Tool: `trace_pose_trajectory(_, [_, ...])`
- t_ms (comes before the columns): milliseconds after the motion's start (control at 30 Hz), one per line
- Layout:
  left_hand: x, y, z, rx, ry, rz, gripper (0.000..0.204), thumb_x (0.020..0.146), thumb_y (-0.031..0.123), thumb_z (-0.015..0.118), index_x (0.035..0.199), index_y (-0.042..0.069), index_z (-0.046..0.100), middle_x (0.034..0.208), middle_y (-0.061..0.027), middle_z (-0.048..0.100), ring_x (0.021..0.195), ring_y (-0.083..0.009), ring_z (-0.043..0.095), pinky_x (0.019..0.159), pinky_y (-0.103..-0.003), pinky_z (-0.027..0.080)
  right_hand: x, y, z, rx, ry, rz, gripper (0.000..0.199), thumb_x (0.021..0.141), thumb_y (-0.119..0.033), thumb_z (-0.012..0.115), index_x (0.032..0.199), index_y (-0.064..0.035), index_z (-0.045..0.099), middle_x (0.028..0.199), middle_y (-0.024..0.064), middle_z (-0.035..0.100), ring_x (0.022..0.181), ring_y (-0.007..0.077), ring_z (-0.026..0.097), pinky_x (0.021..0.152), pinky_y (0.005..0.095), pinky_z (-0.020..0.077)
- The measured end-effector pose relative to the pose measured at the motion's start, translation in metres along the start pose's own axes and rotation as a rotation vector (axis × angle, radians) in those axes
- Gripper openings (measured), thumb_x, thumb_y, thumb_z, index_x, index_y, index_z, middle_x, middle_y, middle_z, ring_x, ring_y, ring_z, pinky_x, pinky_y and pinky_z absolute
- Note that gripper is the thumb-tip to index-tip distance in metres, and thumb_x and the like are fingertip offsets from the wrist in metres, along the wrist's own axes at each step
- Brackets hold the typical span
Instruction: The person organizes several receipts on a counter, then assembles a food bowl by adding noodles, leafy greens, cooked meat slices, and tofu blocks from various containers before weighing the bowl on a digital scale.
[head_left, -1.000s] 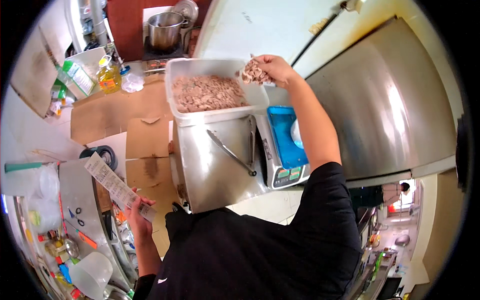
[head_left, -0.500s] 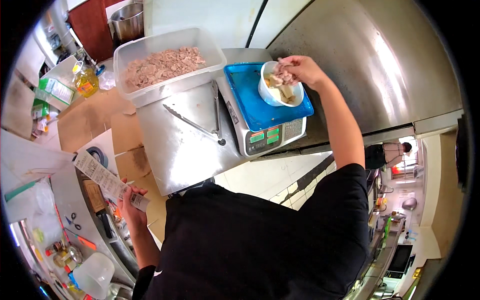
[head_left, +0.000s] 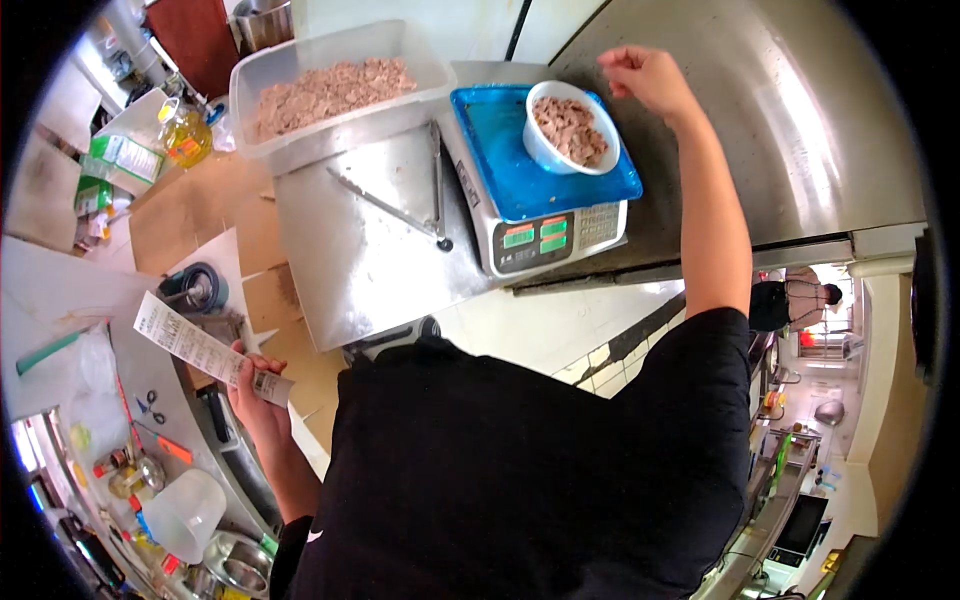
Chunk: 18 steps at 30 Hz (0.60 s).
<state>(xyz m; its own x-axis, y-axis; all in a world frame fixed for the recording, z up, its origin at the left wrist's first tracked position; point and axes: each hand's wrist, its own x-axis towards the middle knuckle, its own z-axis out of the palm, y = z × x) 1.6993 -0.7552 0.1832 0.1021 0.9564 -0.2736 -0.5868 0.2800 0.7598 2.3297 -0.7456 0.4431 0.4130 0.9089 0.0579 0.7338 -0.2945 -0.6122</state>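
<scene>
On the blue tray (head_left: 490,150) of a digital scale (head_left: 530,242) stands a white round bowl (head_left: 545,150), tilted in view. Chopped brownish meat (head_left: 572,132) covers what shows of its contents. Just beyond the bowl, to its upper right, my right hand (head_left: 650,82) hovers with loosely bent fingers apart and nothing in them. Low on the left, my left hand (head_left: 258,388) pinches a long printed paper receipt (head_left: 190,338) near its lower end.
A clear plastic tub (head_left: 350,125) of the same meat stands left of the scale. Metal tongs (head_left: 395,208) lie on the steel table (head_left: 385,290). An oil bottle (head_left: 185,135), scissors (head_left: 150,407) and tape rolls (head_left: 200,285) are at left. Another person (head_left: 800,298) stands far right.
My right hand has let go of the meat and lifted up and away from the bowl. Meat now covers the pale pieces that showed in it. The left hand still holds the receipt.
</scene>
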Motion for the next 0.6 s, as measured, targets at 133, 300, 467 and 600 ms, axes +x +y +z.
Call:
trace_pose_trajectory(133, [-0.001, 0.004, -0.011, 0.021, 0.012, 0.005, 0.041, 0.1, 0.008, 0.049, 0.139, -0.002, 0.039, 0.087, -0.0077, 0.055, 0.082, -0.0202, 0.057, 0.083, -0.042, 0.052, 0.006, -0.038, 0.027, -0.061, -0.011, -0.109, 0.02, 0.094, -0.011, 0.065, 0.111, -0.0035, 0.07, 0.086, -0.0003, 0.066, 0.074, 0.0081, 0.061, 0.066, 0.0239, 0.053])
trace_pose_trajectory(300, [-0.01, 0.013, -0.032, 0.049, 0.081, 0.049, 0.043, 0.1, 0.009, 0.049, 0.14, -0.004, 0.038, 0.085, -0.0081, 0.056, 0.08, -0.0213, 0.059, 0.082, -0.041, 0.052, 0.052, -0.101, 0.126, 0.063, -0.286, -0.196, 0.022, 0.092, -0.018, 0.069, 0.108, -0.0042, 0.07, 0.084, 0.0018, 0.068, 0.071, 0.0097, 0.062, 0.062, 0.0263, 0.0538])
trace_pose_trajectory(467, [-0.014, 0.022, -0.043, 0.053, 0.159, 0.088, 0.048, 0.097, 0.006, 0.052, 0.14, -0.008, 0.035, 0.081, -0.0105, 0.059, 0.074, -0.0226, 0.062, 0.077, -0.04, 0.054, 0.107, -0.141, 0.226, -0.069, -0.486, -0.295, 0.045, 0.084, -0.026, 0.074, 0.122, -0.0046, 0.066, 0.101, 0.0045, 0.07, 0.088, 0.0123, 0.063, 0.076, 0.0295, 0.0545])
trace_pose_trajectory(600, [-0.037, 0.043, -0.063, 0.011, 0.292, 0.145, 0.043, 0.097, 0.006, 0.053, 0.136, -0.008, 0.041, 0.081, -0.0112, 0.059, 0.074, -0.023, 0.062, 0.076, -0.038, 0.054, 0.138, -0.175, 0.335, -0.195, -0.506, -0.422, 0.058, 0.077, -0.028, 0.078, 0.128, -0.0036, 0.062, 0.116, 0.0173, 0.068, 0.106, 0.0266, 0.065, 0.093, 0.0379, 0.0524])
